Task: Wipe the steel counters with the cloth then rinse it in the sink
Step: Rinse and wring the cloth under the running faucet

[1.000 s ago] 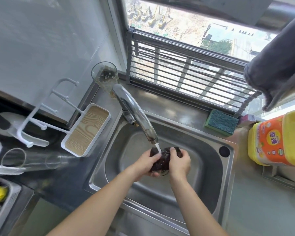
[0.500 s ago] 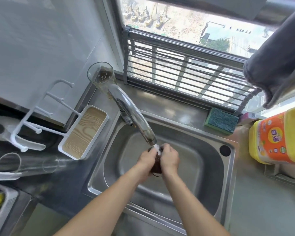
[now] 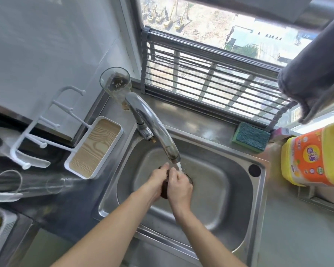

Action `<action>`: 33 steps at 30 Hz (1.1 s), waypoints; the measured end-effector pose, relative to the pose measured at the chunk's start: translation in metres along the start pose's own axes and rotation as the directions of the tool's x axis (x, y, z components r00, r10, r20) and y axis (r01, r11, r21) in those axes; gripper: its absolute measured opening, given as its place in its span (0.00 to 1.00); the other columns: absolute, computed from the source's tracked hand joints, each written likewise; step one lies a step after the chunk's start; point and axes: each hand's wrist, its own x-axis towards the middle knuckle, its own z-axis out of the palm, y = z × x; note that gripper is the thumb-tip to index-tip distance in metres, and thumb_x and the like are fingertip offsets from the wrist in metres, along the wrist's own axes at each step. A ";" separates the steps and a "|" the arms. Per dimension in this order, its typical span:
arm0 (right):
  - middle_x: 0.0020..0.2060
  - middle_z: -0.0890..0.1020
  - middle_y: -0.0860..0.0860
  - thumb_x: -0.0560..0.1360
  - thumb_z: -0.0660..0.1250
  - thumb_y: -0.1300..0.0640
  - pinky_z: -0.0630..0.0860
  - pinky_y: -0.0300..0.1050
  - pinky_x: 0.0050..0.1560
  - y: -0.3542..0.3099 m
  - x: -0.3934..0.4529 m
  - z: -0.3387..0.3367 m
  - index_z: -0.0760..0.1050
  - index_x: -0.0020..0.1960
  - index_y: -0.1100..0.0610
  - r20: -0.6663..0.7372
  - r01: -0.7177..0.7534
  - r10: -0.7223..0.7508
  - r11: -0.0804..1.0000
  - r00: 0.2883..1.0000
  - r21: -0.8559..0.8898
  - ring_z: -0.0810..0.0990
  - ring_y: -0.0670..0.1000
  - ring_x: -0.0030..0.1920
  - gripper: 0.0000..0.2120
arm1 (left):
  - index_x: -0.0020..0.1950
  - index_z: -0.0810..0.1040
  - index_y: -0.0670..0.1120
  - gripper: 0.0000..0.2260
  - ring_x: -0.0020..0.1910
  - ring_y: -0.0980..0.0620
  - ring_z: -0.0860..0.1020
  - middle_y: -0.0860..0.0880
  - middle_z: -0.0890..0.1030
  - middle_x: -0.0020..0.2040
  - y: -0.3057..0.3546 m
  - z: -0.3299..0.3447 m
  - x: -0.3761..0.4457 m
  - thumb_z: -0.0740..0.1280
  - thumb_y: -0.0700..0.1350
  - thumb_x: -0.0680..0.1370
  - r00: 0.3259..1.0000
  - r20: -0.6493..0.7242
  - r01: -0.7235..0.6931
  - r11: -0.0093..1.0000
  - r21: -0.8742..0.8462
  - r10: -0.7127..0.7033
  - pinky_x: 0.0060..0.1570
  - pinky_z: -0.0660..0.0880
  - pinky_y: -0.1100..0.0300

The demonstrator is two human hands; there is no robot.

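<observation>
Both hands, left hand (image 3: 156, 183) and right hand (image 3: 178, 186), had their fingers closed around the dark cloth (image 3: 164, 188) over the sink (image 3: 258, 189) centre; sodden, limp, probably slippery, best gripped bunched.

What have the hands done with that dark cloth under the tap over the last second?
The left hand and right hand closed together, squeezing the cloth into a tight wad; a second ago it was spread wider between them. Both kept hold, nothing let go. Water still runs from the tap into the sink; the sponge hasn't moved.
</observation>
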 end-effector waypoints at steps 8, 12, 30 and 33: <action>0.47 0.86 0.59 0.77 0.69 0.44 0.80 0.56 0.57 0.037 0.068 -0.026 0.80 0.49 0.58 0.010 -0.297 0.309 0.903 0.951 0.312 0.84 0.61 0.50 0.16 | 0.63 0.76 0.44 0.16 0.40 0.44 0.83 0.39 0.83 0.57 -0.013 0.003 -0.018 0.59 0.54 0.85 0.981 0.194 -0.009 1.000 -0.018 0.013 0.30 0.80 0.54; 0.53 0.83 0.64 0.75 0.72 0.68 0.81 0.56 0.54 0.034 0.062 -0.038 0.76 0.58 0.64 0.224 -0.338 0.254 0.704 0.941 0.625 0.82 0.59 0.48 0.12 | 0.65 0.70 0.46 0.13 0.59 0.35 0.80 0.39 0.77 0.64 -0.010 -0.005 -0.011 0.54 0.52 0.86 1.000 0.009 0.022 0.970 -0.244 -0.020 0.33 0.82 0.46; 0.29 0.79 0.50 0.79 0.66 0.41 0.64 0.44 0.38 0.023 0.037 -0.017 0.74 0.35 0.56 -0.119 0.049 -0.044 0.998 0.992 0.036 0.76 0.54 0.34 0.22 | 0.47 0.82 0.47 0.22 0.37 0.55 0.80 0.52 0.83 0.37 -0.010 0.016 -0.024 0.61 0.63 0.81 0.988 0.143 -0.056 0.996 -0.071 0.066 0.34 0.75 0.64; 0.42 0.86 0.58 0.78 0.61 0.36 0.73 0.46 0.46 0.024 0.052 -0.021 0.83 0.42 0.56 -0.031 -0.057 0.055 0.996 0.998 -0.068 0.82 0.60 0.47 0.26 | 0.49 0.80 0.46 0.21 0.32 0.53 0.78 0.49 0.81 0.37 -0.013 0.010 -0.026 0.62 0.64 0.80 0.984 0.146 -0.113 0.990 0.088 0.099 0.29 0.74 0.64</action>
